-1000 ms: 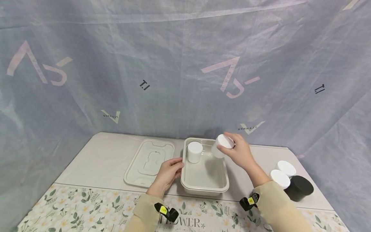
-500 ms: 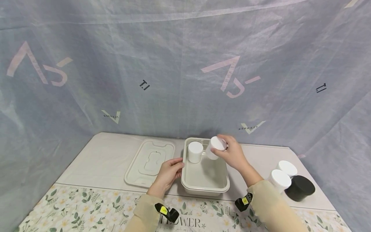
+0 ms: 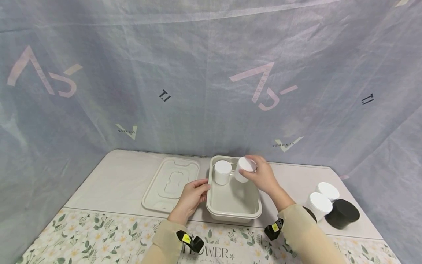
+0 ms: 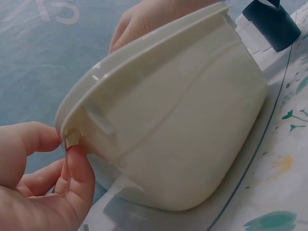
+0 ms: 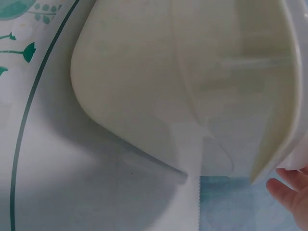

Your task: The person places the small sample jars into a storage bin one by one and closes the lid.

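Observation:
In the head view a cream plastic bin (image 3: 234, 200) stands upright on the table. My left hand (image 3: 191, 198) holds its left side; in the left wrist view the thumb and fingers pinch the rim (image 4: 115, 50). My right hand (image 3: 263, 178) grips a white lidded jar (image 3: 243, 174) from the right, thumb and fingers around its top. That jar is inside the bin's far right part; whether its base touches the floor is hard to see. Another white jar (image 3: 222, 173) stands upright in the far left corner. The right wrist view shows mostly the bin's outer wall (image 5: 144, 72).
A flat cream lid (image 3: 174, 185) lies left of the bin. Two white jars (image 3: 319, 205) and a black jar (image 3: 343, 214) stand at the right; another dark thing (image 3: 310, 212) is mostly behind my right sleeve. A grey curtain (image 3: 197, 73) rises behind the table.
My right hand has brought its white jar leftward and lower in the bin, from the right rim toward the other jar. The left hand has stayed at the bin's side.

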`<control>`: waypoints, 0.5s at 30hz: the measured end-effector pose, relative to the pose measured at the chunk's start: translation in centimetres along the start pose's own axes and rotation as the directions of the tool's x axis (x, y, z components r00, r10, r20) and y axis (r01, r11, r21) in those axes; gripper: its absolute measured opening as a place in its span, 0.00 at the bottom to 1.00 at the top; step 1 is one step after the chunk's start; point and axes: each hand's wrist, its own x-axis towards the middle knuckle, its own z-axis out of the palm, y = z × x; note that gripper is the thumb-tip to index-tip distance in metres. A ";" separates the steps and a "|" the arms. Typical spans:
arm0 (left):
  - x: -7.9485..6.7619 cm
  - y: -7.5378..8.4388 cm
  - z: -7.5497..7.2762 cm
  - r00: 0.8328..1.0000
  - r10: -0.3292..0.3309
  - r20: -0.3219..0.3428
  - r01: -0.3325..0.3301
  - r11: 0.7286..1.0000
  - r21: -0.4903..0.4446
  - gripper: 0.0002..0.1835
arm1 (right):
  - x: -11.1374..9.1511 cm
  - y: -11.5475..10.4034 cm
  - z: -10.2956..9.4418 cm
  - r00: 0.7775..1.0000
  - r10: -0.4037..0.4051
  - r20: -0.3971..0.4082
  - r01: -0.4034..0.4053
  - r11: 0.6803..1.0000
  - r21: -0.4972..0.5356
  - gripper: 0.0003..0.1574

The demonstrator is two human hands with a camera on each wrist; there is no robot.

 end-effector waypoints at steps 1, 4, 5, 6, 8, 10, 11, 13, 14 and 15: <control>0.0 0.0 0.0 1.000 0.000 0.000 0.000 1.000 -0.002 0.23 | 0.0 0.0 0.1 1.000 0.003 0.004 -0.003 1.000 0.000 0.37; 0.0 0.0 0.0 1.000 0.001 -0.003 -0.001 1.000 -0.004 0.23 | 0.1 0.0 0.3 1.000 0.008 0.018 -0.008 1.000 0.002 0.37; 0.0 0.0 0.0 1.000 0.001 -0.006 -0.001 1.000 -0.006 0.23 | 0.1 0.1 0.4 1.000 0.008 0.024 -0.008 1.000 0.000 0.37; 0.0 0.0 0.0 1.000 0.003 -0.007 -0.003 1.000 -0.005 0.23 | 0.2 0.1 0.5 1.000 0.008 0.029 -0.008 1.000 -0.004 0.37; 0.1 0.0 0.0 1.000 0.004 -0.009 -0.004 1.000 -0.006 0.23 | 0.2 0.1 0.6 0.999 0.002 0.042 -0.001 1.000 -0.013 0.37; 0.1 0.0 0.0 1.000 0.005 -0.008 -0.005 1.000 -0.003 0.23 | 0.3 0.2 0.7 0.998 -0.002 0.055 0.004 1.000 -0.022 0.37; 0.1 0.0 0.0 1.000 0.006 -0.007 -0.006 1.000 -0.003 0.23 | 0.3 0.2 0.8 0.998 -0.004 0.061 0.006 1.000 -0.029 0.37; 0.1 0.0 0.0 1.000 0.006 -0.003 -0.006 1.000 -0.005 0.23 | 0.3 0.3 0.8 0.997 -0.012 0.074 0.015 0.999 -0.041 0.37; 0.1 0.0 0.0 1.000 0.006 -0.002 -0.006 1.000 -0.006 0.23 | 0.3 0.3 0.9 0.997 -0.014 0.081 0.017 0.999 -0.047 0.37; 0.1 0.0 0.0 1.000 0.004 -0.002 -0.004 1.000 -0.007 0.23 | 0.3 0.4 0.9 0.996 -0.020 0.087 0.025 0.998 -0.055 0.37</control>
